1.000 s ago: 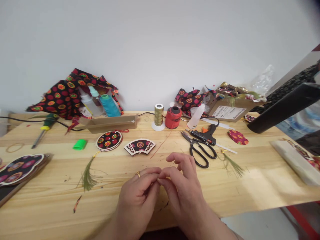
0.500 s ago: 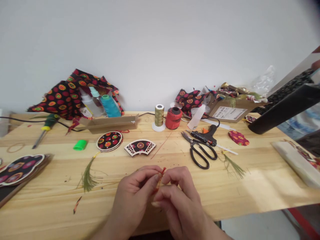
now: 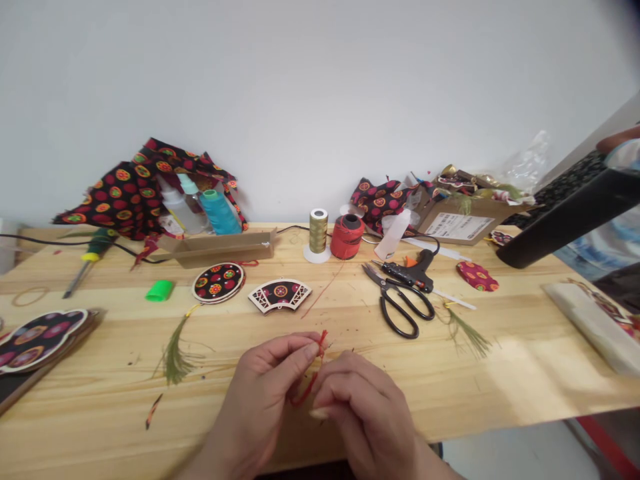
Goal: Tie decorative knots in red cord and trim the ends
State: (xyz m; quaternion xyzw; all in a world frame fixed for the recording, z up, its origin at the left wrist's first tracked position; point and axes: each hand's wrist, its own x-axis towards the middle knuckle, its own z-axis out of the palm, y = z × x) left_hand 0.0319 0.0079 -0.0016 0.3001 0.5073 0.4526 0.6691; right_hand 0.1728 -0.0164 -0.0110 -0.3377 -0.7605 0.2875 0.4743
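The person's left hand (image 3: 265, 387) and right hand (image 3: 363, 417) were close together above the near part of the surface (image 3: 505, 393), with the forearms running back over its near edge. A thin red cord (image 3: 311, 380) hung between them, its upper end rising just past the left fingertips. The left thumb and forefinger were pressed together, pinching the cord near its top, while the other left fingers curled behind them. The right fingers were bent and bunched just beside the cord's lower loop; they hid part of it, so I could not tell whether they gripped it or only touched it.

Stray red snippets (image 3: 153, 410) lay to the left of the hands, and a green tassel (image 3: 173, 357) with a gold loop lay farther left, well apart from them. A second green tassel (image 3: 465, 337) lay to the right, beyond black-handled scissors (image 3: 400, 307) and a glue gun (image 3: 407, 273). Straight ahead, past a stretch of pale wood, sat a fan-shaped wooden ornament (image 3: 280, 295) and a round fabric-faced disc (image 3: 219, 282). Farther back stood a red spool (image 3: 346, 237) and a gold spool (image 3: 318, 230), with patterned fabric (image 3: 135, 180) heaped against the wall (image 3: 320, 80).
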